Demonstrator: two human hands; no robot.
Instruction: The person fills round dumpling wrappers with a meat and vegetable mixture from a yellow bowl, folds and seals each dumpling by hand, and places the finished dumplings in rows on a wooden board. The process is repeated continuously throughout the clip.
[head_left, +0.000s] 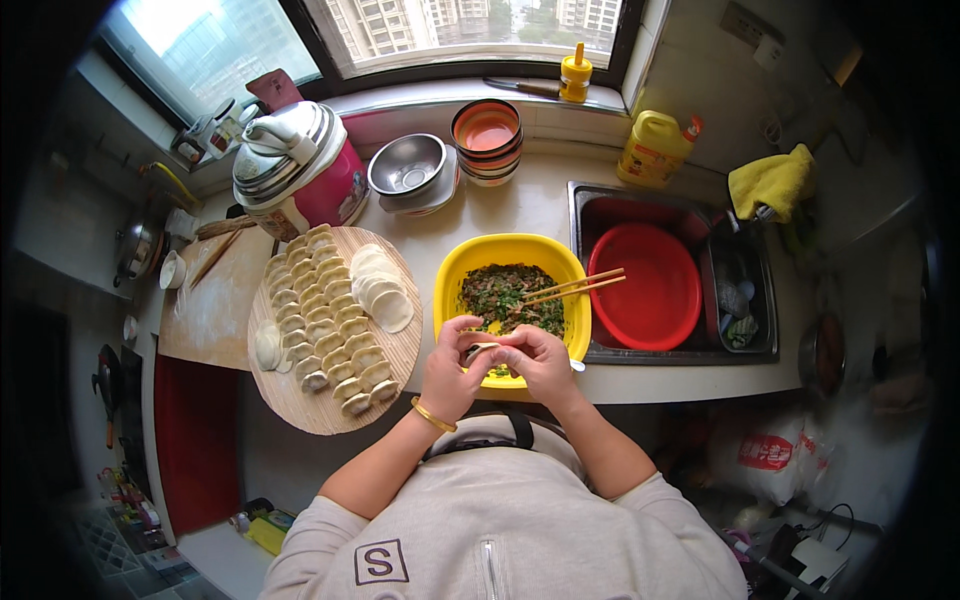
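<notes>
A partly folded dumpling (482, 349) with dark filling showing is pinched between my left hand (454, 367) and my right hand (541, 363), above the near edge of a yellow plastic basin (448, 277). Chopped green filling (495, 289) lies in the basin, and wooden chopsticks (574, 288) rest in it and over its right rim. Left of the basin, a round wooden board (300, 409) holds rows of folded dumplings (328, 343), overlapping round wrappers (388, 304) at the upper right and a smaller pile of wrappers (268, 346) at the left.
A floured board (214, 315) with a rolling pin (216, 257) lies far left. Behind stand a pink cooker (315, 180), a metal bowl (407, 166) and stacked bowls (489, 139). A sink (581, 217) with a red basin (645, 289) is at right, a detergent bottle (652, 150) behind it.
</notes>
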